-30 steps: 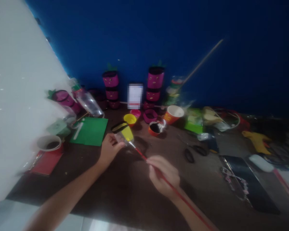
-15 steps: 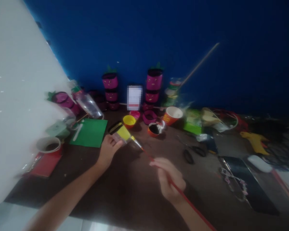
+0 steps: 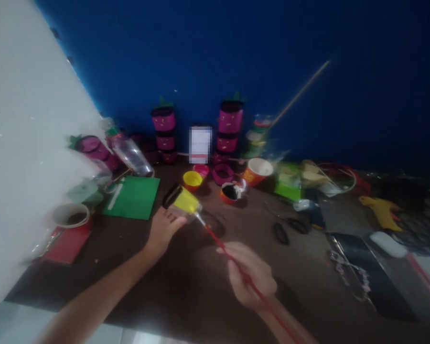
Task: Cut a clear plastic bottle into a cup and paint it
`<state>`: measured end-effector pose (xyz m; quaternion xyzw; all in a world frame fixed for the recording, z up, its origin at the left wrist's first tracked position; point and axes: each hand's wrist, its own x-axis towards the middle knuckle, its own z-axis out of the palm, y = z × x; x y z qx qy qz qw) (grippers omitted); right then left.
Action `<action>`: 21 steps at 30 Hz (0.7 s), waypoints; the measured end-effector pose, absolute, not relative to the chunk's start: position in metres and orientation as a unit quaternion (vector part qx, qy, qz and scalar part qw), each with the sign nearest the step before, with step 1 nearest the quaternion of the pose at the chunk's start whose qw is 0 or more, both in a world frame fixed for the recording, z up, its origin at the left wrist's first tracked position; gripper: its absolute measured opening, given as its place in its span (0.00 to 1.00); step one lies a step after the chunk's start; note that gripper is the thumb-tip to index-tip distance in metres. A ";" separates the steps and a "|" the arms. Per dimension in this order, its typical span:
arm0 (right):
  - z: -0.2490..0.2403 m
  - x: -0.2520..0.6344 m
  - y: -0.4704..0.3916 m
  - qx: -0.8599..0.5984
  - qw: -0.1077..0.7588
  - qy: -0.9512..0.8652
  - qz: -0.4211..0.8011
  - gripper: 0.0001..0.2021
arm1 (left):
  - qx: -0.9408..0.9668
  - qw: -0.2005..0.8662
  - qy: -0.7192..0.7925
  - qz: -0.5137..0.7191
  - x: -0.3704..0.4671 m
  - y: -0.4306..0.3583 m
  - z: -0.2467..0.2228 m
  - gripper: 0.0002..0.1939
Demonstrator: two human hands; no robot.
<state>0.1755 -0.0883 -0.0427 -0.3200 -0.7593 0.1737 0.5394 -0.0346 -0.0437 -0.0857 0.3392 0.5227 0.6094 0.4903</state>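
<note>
My left hand point(image 3: 162, 230) is closed round the lower side of a small cup point(image 3: 185, 200), partly painted yellow with a black rim, tilted on its side above the table. My right hand point(image 3: 251, 276) grips a red-handled paintbrush point(image 3: 214, 237) by its handle. The brush's yellow tip touches the painted side of the cup, near its pale end. Just behind stands a small pot of yellow paint point(image 3: 192, 179). Beside that are a pot of pink paint point(image 3: 201, 170) and a pot of black paint point(image 3: 230, 192). My left fingers hide part of the cup.
Purple stacked-cup figures point(image 3: 231, 119) stand along the blue wall. Green paper point(image 3: 134, 198) and a red-and-white cup point(image 3: 71, 220) lie left. To the right are an orange paper cup point(image 3: 258, 172), scissors point(image 3: 281, 233), a phone point(image 3: 374, 274) and a yellow glue gun point(image 3: 381, 212).
The paintbrush tip has shifted left from the cup's pale end onto its yellow side. My right hand has moved slightly left and down with it. My left hand keeps hold of the cup.
</note>
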 end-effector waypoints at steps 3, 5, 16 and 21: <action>-0.041 0.172 -0.089 -0.321 0.533 -0.763 0.176 0.18 | 0.363 0.480 0.525 0.602 -0.032 -0.046 -0.076 0.19; -0.040 0.171 -0.089 -0.319 0.531 -0.766 0.170 0.17 | 0.382 0.478 0.524 0.592 -0.031 -0.047 -0.071 0.17; -0.041 0.168 -0.089 -0.315 0.521 -0.773 0.179 0.16 | 0.412 0.452 0.533 0.585 -0.030 -0.049 -0.070 0.17; -0.042 0.169 -0.088 -0.339 0.517 -0.766 0.174 0.14 | 0.411 0.452 0.533 0.585 -0.031 -0.047 -0.069 0.15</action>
